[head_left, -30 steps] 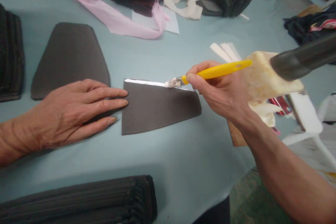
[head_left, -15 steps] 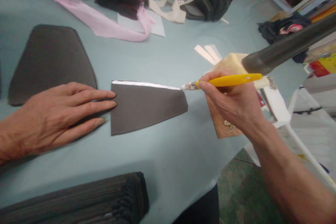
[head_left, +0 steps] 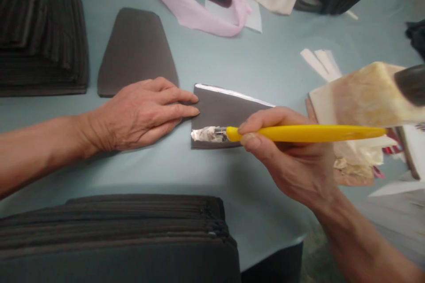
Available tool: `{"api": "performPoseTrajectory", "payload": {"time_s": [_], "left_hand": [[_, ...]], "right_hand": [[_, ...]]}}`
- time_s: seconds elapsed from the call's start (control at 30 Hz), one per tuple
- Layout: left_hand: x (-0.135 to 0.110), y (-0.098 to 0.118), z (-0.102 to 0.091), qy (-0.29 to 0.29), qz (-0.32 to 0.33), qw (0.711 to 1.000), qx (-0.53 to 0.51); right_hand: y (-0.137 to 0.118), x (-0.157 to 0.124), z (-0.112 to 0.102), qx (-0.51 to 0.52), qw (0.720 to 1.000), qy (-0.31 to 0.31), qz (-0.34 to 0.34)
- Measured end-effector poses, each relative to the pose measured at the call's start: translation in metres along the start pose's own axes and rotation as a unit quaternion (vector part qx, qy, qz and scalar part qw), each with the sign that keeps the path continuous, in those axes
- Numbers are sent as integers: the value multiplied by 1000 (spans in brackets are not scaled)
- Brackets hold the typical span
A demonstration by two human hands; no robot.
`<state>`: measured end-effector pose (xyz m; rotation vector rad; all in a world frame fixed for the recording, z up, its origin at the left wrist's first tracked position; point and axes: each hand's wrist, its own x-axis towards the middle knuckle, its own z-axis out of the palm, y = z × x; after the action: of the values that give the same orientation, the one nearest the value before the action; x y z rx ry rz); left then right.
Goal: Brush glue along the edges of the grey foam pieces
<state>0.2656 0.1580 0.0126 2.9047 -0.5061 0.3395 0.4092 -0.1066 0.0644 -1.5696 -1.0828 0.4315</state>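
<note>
A dark grey tapered panel point(head_left: 219, 112) lies flat on the table, with a white strip of what looks like glue point(head_left: 232, 93) along its far edge. My left hand point(head_left: 146, 112) is laid out flat, its fingertips touching the panel's left end. Between thumb and fingers, my right hand point(head_left: 288, 159) grips a brush with a yellow handle point(head_left: 308, 133). The brush's white-coated tip sits over the panel's lower left corner. My right hand covers the panel's right end. Just beyond my left hand is a larger dark grey piece point(head_left: 137, 51).
Stacks of dark panels stand at the back left point(head_left: 43, 35) and at the near edge point(head_left: 116, 239). A pale, stained container point(head_left: 361, 93) is on the right, near white strips point(head_left: 320, 64). Pink cloth point(head_left: 199, 15) lies at the back.
The brush in my right hand has gone from the right end of the far edge to the panel's lower left corner. The view has shifted left; my left hand stays by the panel's left end.
</note>
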Motion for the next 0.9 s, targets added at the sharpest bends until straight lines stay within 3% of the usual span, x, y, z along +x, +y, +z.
{"api": "performPoseTrajectory", "payload": {"time_s": [0.17,0.37,0.6,0.9], "left_hand": [[4,7,-4,-21,-47,998,-36],[6,-1,0,14,2,1000,-16],[5,-3,2,14,1,1000,-12],[3,-3,-1,6,14,1000,22]], "right_hand": [[-1,-1,5,10,999,-30,18],[0,-3,4,-1,999,-34,22],[7,-4,-1,-30,997,-69,2],[6,-5,-20,-46,997,-63,13]]}}
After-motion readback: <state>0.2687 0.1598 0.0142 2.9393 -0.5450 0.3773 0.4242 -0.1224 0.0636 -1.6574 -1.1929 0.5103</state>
